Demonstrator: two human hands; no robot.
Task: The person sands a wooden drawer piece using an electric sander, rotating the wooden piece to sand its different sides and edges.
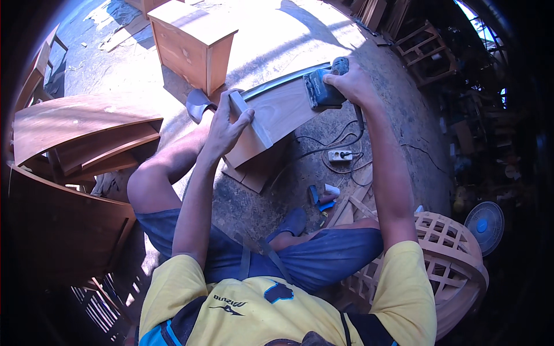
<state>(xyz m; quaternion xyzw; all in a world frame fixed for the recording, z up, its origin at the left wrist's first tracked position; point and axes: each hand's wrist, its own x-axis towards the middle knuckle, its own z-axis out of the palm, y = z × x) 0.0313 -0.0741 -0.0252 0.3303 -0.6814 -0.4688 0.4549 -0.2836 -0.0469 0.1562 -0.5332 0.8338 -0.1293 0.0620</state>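
The left hand (227,128) grips the wooden box (283,108) at upper centre and the right hand (353,86) clasps the sander (323,91) — which should work best held flat, with light, even strokes.

Teal-blue sander (326,89), tan wooden piece (284,109)

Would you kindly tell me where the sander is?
In the head view, the sander is upper right of centre, in the right hand, at the right end of the wooden workpiece.
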